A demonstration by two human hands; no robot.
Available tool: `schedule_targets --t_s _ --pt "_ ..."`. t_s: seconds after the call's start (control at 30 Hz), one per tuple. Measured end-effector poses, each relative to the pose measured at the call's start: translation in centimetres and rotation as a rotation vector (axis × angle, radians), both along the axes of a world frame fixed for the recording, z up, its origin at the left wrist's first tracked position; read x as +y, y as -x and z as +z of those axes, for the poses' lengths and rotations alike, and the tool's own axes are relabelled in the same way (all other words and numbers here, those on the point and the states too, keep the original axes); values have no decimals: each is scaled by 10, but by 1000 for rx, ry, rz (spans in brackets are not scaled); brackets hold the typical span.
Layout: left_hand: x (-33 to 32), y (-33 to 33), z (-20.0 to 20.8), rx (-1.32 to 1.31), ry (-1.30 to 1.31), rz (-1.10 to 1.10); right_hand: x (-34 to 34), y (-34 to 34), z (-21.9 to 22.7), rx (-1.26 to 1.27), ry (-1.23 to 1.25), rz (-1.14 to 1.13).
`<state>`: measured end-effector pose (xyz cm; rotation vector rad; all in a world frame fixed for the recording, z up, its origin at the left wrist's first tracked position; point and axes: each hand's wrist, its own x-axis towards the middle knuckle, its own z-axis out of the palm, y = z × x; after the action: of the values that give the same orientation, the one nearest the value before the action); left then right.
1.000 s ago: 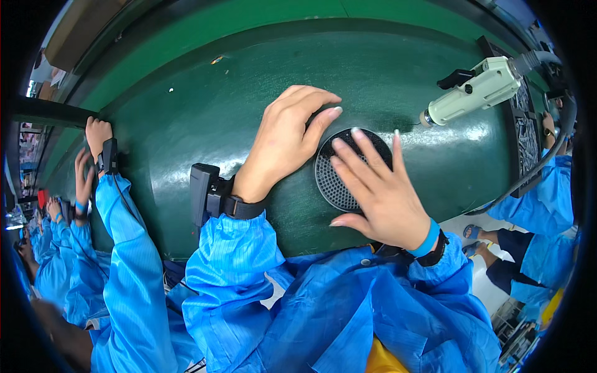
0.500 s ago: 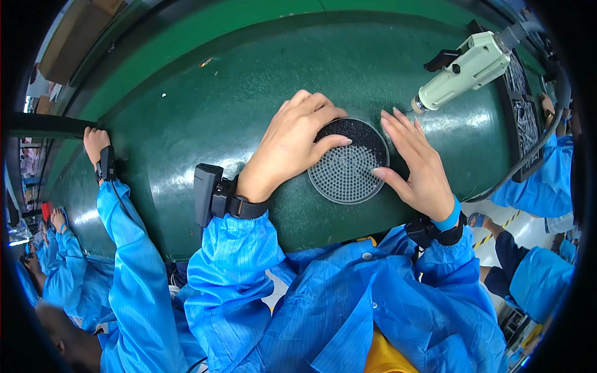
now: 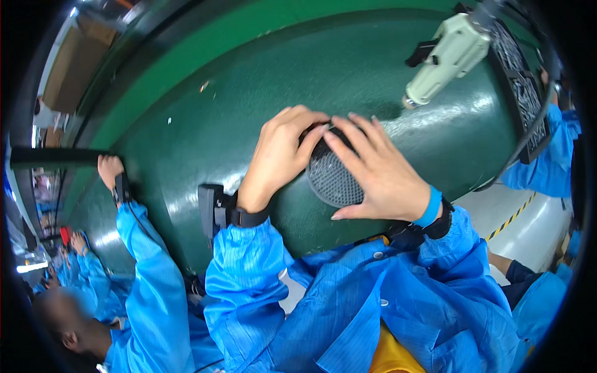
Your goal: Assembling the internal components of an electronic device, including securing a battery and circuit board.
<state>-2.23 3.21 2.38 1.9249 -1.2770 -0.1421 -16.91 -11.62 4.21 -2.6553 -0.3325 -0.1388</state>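
Observation:
A round grey dish with a grid of small holes lies on the green bench, with small black pieces at its far side, too fine to name. My left hand holds its far left rim, fingers curled along the outside and thumb over the top. Spread across the dish's right part is my right hand. Its fingertips are over the far side close to my left thumb, while its thumb stretches past the near edge. The palm hides the right rim, so contact there is unclear.
A pale green electric screwdriver hangs at the far right on a cable. Black trays of metal parts line the right edge. On the left, a co-worker's hand rests by a dark bar. The green bench curves around.
My right hand has moved left, from beside the dish to over it. My left hand stays at the rim. The view has shifted, and the screwdriver appears further left and more upright.

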Motion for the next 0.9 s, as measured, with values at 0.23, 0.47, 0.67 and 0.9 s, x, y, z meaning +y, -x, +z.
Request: schedule_targets --t_s 0.23,0.47,0.67,0.9 --pt "-5 7 9 44 -58 61 -14 40 4 -39 -64 -73" --pt "-9 16 18 36 23 76 -65 92 7 2 -34 -317" --pt "-35 97 122 103 600 -202 -112 87 -5 -21 16 -523" --pt "21 15 161 899 1047 -613 -116 43 3 86 -40 -595"
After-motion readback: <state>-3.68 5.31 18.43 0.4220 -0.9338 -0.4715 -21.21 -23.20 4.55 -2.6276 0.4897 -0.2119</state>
